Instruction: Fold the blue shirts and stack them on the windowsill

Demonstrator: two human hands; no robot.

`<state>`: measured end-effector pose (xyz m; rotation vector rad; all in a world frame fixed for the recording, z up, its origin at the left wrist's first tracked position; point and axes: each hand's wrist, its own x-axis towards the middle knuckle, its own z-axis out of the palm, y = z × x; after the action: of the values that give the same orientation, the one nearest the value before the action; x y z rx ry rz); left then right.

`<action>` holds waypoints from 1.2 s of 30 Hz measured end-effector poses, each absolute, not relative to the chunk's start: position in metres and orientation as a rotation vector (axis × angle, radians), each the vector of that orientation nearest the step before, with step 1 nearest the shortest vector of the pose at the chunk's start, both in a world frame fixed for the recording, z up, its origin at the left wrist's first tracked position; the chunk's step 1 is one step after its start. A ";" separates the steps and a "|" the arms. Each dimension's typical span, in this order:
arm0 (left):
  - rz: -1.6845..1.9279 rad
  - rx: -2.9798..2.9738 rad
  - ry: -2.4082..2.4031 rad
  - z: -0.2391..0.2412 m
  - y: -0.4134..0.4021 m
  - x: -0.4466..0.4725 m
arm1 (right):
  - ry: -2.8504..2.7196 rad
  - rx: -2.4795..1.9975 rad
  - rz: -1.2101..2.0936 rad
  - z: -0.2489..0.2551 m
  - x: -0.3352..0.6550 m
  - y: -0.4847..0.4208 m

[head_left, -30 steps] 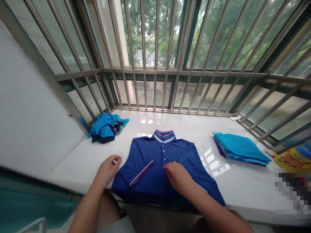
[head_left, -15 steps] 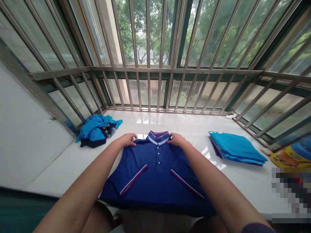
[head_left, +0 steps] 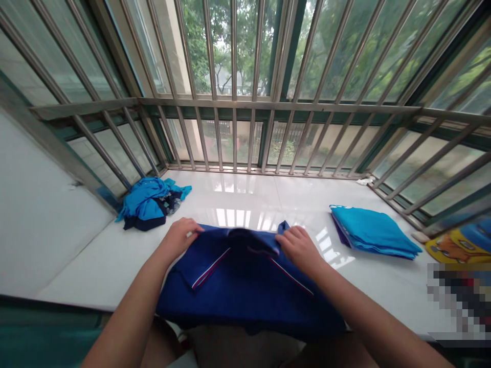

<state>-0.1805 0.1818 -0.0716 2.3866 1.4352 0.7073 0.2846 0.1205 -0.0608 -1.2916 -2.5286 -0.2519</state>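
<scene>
A dark blue polo shirt (head_left: 245, 291) with red and white sleeve trim lies on the white marble sill (head_left: 245, 199) in front of me. Its lower hem hangs over the sill's near edge. My left hand (head_left: 179, 238) pinches the shirt's left shoulder. My right hand (head_left: 299, 247) pinches the right shoulder. Both hands have lifted the collar end off the sill and are drawing it toward me, so the top of the shirt curls over and the collar is hidden.
A crumpled heap of light blue and navy clothes (head_left: 150, 202) sits in the sill's far left corner. A stack of folded turquoise garments (head_left: 374, 237) lies at the right. A yellow printed item (head_left: 458, 245) is at the right edge. Metal window bars (head_left: 245, 105) enclose the sill.
My hands went from the shirt's front up to its shoulders, gripped them, then lifted the collar end and pulled it toward me, folding the top over.
</scene>
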 end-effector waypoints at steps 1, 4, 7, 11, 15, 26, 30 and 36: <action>0.634 2.398 1.418 -0.080 0.162 -0.187 | -2.621 -1.179 -0.275 -0.069 0.291 0.097; 0.502 2.321 1.446 -0.096 0.120 -0.200 | -2.746 -1.163 -0.202 -0.086 0.308 0.045; 0.459 2.252 1.542 -0.093 0.114 -0.199 | -2.741 -1.341 -0.103 -0.078 0.320 0.034; 0.435 2.255 1.617 -0.077 0.143 -0.183 | -2.647 -1.484 0.049 -0.055 0.319 0.072; 0.314 2.266 1.571 -0.073 0.168 -0.168 | -2.724 -1.481 0.150 -0.049 0.308 0.128; 0.470 2.347 1.548 -0.110 0.154 -0.184 | -2.742 -1.590 -0.052 -0.053 0.361 0.092; 0.443 2.314 1.614 -0.113 0.153 -0.194 | -2.675 -1.615 0.110 -0.072 0.391 0.059; 0.322 2.208 1.702 -0.081 0.185 -0.197 | -2.517 -1.818 0.273 -0.058 0.382 0.080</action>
<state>-0.1972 0.1846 -0.0811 2.2081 1.7021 0.3219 0.3819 0.0801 -0.0585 -1.8177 -2.5168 0.2730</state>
